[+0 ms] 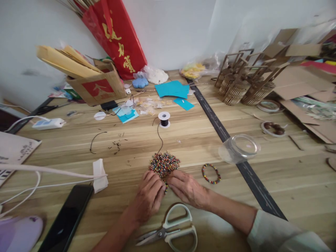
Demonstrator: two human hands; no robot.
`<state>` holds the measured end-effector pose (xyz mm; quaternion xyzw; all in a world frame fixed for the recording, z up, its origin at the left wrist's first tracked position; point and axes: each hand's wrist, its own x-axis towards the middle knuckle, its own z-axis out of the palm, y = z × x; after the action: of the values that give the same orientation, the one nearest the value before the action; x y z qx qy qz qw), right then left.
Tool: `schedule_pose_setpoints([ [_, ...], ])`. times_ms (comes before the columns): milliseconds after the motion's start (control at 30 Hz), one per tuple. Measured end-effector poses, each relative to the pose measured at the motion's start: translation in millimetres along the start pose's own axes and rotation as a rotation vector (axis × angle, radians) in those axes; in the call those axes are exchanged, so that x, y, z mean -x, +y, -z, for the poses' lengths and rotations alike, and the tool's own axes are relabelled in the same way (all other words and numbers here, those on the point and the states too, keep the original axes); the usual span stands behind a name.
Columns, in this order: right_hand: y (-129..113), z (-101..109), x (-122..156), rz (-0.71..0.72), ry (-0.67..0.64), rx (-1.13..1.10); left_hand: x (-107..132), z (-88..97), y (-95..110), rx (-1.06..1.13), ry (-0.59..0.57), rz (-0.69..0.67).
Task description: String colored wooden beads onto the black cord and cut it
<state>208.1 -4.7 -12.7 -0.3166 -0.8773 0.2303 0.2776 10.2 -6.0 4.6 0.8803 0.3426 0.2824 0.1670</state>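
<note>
A heap of small multicoloured beads (165,163) lies on the wooden table just beyond my fingertips. My left hand (150,190) is closed in a pinch on a short beaded string (166,188), whose end hangs below the fingers. Close by on the other side, my right hand (187,188) has its fingers pressed together at the heap's near edge; what they pinch is too small to make out. Black cord (160,136) runs from a white spool (164,120) down to the heap. A finished-looking bead bracelet (211,173) lies to the right of my right hand.
White-handled scissors (170,229) lie partly open nearest me. A phone (68,217) and white cables (52,168) are at left. A clear plastic tub (240,147) stands at right. Blue cards (172,89), a cardboard box (97,87) and small bamboo baskets (235,87) line the back.
</note>
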Motion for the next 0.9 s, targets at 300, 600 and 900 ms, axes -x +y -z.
schedule_pose_setpoints([
  [300,-1.2,-4.0,1.8,-0.033,0.035,0.055,1.8,-7.6,-2.6,-0.066,0.064,-0.028],
  [600,-3.9,-2.8,-1.8,0.014,0.017,0.098,1.9,-7.0,-2.3,-0.016,0.054,-0.020],
  [900,-3.1,-4.5,0.2,0.067,0.012,0.040,0.7,-9.5,-3.7,-0.043,0.040,-0.068],
])
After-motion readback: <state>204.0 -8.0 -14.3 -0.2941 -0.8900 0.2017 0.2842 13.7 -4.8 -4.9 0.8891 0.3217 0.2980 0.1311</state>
